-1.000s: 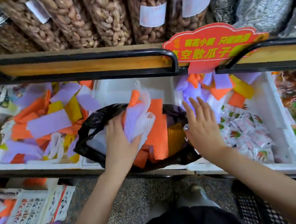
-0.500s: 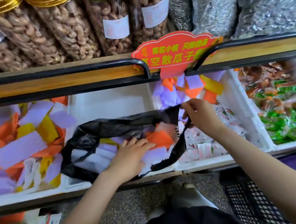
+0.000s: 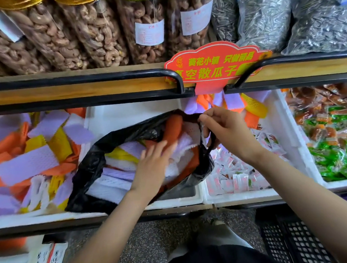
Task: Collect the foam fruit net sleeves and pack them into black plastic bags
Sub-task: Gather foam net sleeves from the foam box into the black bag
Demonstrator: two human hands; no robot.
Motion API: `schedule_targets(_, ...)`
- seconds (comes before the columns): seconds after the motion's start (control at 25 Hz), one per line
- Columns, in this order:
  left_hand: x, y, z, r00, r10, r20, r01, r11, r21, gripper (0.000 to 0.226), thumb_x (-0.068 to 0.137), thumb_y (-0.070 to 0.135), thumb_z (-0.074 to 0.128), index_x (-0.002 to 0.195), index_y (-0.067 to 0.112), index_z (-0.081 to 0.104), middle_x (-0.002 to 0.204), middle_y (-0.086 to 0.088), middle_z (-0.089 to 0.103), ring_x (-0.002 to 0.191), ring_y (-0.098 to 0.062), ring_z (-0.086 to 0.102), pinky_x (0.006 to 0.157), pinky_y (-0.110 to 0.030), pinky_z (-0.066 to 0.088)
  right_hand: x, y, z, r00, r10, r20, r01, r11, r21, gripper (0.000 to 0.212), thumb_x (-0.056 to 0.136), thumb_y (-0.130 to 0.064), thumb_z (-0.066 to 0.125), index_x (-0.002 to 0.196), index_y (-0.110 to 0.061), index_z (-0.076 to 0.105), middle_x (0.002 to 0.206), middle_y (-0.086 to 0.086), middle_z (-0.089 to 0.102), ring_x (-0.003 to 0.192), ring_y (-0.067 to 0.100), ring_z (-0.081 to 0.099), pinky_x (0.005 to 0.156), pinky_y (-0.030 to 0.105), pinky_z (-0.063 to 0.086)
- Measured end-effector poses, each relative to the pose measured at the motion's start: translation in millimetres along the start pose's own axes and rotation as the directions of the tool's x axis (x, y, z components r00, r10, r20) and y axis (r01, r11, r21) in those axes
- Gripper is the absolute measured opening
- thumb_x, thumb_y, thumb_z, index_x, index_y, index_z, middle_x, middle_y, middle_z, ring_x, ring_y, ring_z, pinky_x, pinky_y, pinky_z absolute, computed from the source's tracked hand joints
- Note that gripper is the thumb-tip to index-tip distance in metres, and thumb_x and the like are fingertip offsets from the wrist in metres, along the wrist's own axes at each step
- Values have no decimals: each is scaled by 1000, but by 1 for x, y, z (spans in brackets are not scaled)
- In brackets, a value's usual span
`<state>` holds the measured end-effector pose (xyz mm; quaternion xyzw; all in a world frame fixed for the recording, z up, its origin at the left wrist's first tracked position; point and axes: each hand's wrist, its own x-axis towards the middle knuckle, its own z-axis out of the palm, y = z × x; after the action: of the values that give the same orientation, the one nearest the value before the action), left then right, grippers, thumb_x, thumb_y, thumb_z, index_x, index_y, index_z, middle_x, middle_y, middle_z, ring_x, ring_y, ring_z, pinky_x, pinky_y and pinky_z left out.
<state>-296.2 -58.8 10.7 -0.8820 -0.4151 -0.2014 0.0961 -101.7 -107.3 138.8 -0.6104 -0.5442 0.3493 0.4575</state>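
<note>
Head camera, looking down on a shop display: a wooden shelf [image 3: 85, 92] edged with a black rail [image 3: 84, 78] carries tall clear jars of nuts [image 3: 93, 34] and, to the right, clear bags of dark seeds [image 3: 263, 14]. Beneath it runs a row of white foam bins. The left bin [image 3: 31, 218] is heaped with loose sleeves [image 3: 26, 164] in purple, orange, yellow and white. The middle bin [image 3: 131, 115] holds a black plastic bag [image 3: 93, 168], its mouth open toward the camera and its lower edge draped over the bin's front rim. The right bin [image 3: 243, 198] contains small white sachets [image 3: 236, 174] in front and more sleeves [image 3: 252, 106] at the back. At far right lie green and orange snack packets [image 3: 343, 157]. Foam sleeves [image 3: 118, 175] in the same colours lie packed inside the bag, one orange sleeve propped against its far rim. The person's hands are apart. The left hand [image 3: 152, 165] reaches into the bag with fingers straight, flat on the sleeves; its fingertips are blurred. The right hand [image 3: 227, 130] is raised over the divide between the middle and right bins, thumb and fingers pinching the bag's far right rim and holding it up. A red sign [image 3: 215, 67] with yellow characters hangs on the shelf edge above that hand. A black slotted crate [image 3: 293, 244] stands on the speckled floor [image 3: 155, 244] at lower right.
</note>
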Motion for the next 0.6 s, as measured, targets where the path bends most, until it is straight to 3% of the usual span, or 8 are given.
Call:
schedule_targets(0.08,-8,-5,10,996,2,91,2,999,-39,65,63,17,83,119,19,50,108,-4,63,82,-26,64,62,-33,50,0,3,-3,1000,22,6,-22,999,37,19,96,-18,52,78,-12,56,52,-3,58,44,16,55,49,33,52)
schedule_targets(0.16,-8,-11,8,974,-121,191,137,988,-73,55,63,19,85,110,12,57,93,-9,65,66,-30,65,47,-30,48,1,7,-6,999,38,19,-39,997,68,19,96,-17,52,78,-13,55,52,-3,58,45,16,56,46,28,52)
schedule_targets(0.28,4,-6,-6,912,-330,244,371,917,-146,35,83,24,69,106,3,53,89,-18,63,72,-38,63,55,-37,47,6,21,-12,999,24,30,-25,999,27,18,95,-19,52,79,-14,56,56,-5,60,49,17,58,49,28,51)
schedule_targets(0.36,4,4,-13,938,-324,124,337,936,-101,34,85,27,61,109,7,47,95,-17,60,84,-36,58,70,-40,45,6,35,-16,996,-8,93,18,994,-105,20,96,-26,51,82,-14,57,61,-5,62,53,21,60,57,38,54)
schedule_targets(0.44,11,13,-30,939,-344,9,343,934,-102,45,82,23,65,119,8,44,108,-16,55,99,-31,48,83,-38,35,3,48,-20,980,-24,196,66,976,-208,36,94,-45,44,86,-12,56,65,1,62,57,24,60,63,48,52)
schedule_targets(0.52,28,27,-53,910,-408,-81,384,899,-213,50,79,17,65,124,9,44,115,-15,50,106,-27,42,89,-37,31,3,65,-28,970,-30,243,84,974,-212,51,88,-60,32,87,-14,54,65,0,58,62,24,58,65,50,50)
schedule_targets(0.6,54,53,-77,902,-401,-162,343,892,-294,38,82,20,53,119,11,47,113,-12,49,106,-25,43,91,-35,32,10,91,-43,973,-16,228,61,980,-190,42,89,-58,34,89,-20,52,69,-9,55,69,19,58,69,46,50)
